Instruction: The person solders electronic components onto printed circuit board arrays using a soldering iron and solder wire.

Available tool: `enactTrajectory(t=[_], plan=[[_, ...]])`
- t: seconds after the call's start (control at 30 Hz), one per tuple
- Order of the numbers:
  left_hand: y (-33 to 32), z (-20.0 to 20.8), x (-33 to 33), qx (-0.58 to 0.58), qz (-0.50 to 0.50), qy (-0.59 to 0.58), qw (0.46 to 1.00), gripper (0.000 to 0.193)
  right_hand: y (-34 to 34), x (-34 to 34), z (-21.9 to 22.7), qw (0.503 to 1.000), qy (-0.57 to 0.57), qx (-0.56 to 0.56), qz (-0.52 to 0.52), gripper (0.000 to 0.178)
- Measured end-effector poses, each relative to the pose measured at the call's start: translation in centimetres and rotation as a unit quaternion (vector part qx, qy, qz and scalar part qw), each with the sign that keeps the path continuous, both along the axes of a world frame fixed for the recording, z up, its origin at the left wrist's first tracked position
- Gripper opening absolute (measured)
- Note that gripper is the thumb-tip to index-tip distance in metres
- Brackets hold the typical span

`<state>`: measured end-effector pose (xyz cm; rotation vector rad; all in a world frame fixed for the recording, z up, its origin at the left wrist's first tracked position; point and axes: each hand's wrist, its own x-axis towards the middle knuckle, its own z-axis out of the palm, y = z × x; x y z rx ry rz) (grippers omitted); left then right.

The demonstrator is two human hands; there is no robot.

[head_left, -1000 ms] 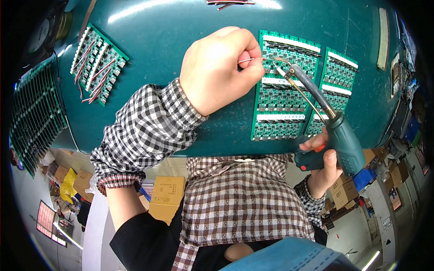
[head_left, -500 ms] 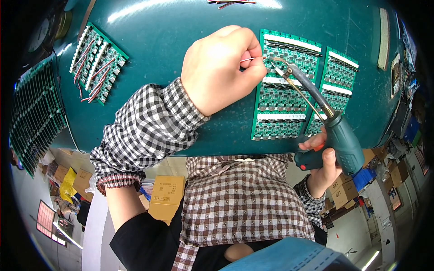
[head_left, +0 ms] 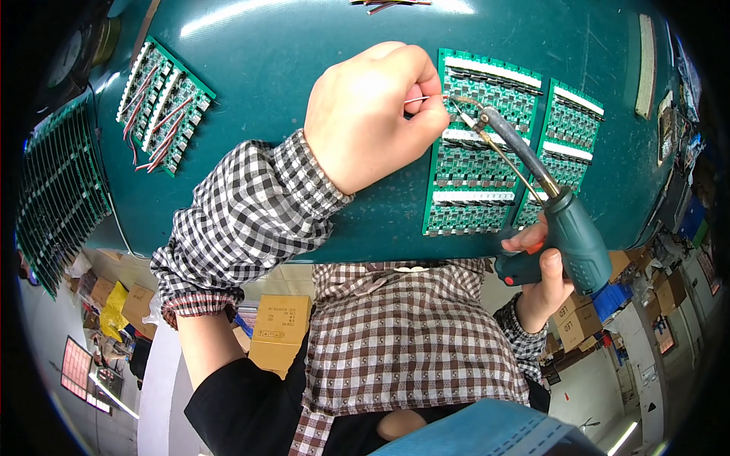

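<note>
My left hand [head_left: 369, 121] is closed in a pinch on a thin wire [head_left: 415, 100], over the left edge of a green circuit board panel [head_left: 473, 166]. Wrapped round the handle of a dark green soldering gun [head_left: 579, 242] are the fingers of my right hand [head_left: 549, 283]. The gun's bent metal tip meets the wire's end just right of my left fingertips; a thin feed tube runs alongside its barrel. Another green board panel [head_left: 566, 135] lies to the right, partly behind the gun. Both panels carry white connector strips.
At the left, a board panel [head_left: 166, 106] with red and white wires lies on the green table [head_left: 266, 83]. A stack of boards [head_left: 61, 182] stands beyond it. More wires [head_left: 389, 4] lie at the far edge, a pale strip [head_left: 645, 64] at right. Below sits a cardboard box [head_left: 280, 327].
Almost nothing differs. The soldering gun and my right hand have shifted very slightly to the left; my left hand keeps its pinch on the wire.
</note>
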<state>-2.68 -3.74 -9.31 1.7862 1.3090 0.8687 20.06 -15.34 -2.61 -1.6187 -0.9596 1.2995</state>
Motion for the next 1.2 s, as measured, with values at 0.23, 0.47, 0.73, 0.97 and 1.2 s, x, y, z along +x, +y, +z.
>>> enactTrajectory(t=[0.23,0.47,0.73,0.97,1.2], plan=[[-0.01,-0.06,0.04,0.005,0.002,0.005,1.000,0.008,-0.10,0.18,-0.17,1.000,-0.006,-0.003,0.016,0.058],[-0.02,0.03,0.00,0.004,0.006,0.002,1.000,0.008,-0.30,0.35,0.00,1.000,-0.003,0.009,0.010,0.059],[-0.07,0.16,0.07,-0.006,0.007,0.012,1.000,0.009,-0.21,-0.60,0.50,1.000,-0.014,-0.009,-0.022,0.059],[-0.12,0.13,0.03,-0.002,0.012,0.009,1.000,0.009,-0.42,-0.23,0.16,1.000,-0.009,-0.011,-0.013,0.061],[-0.12,0.09,0.09,0.003,0.014,0.014,1.000,0.010,-0.38,-0.17,-0.07,1.000,-0.028,0.001,0.001,0.063]])
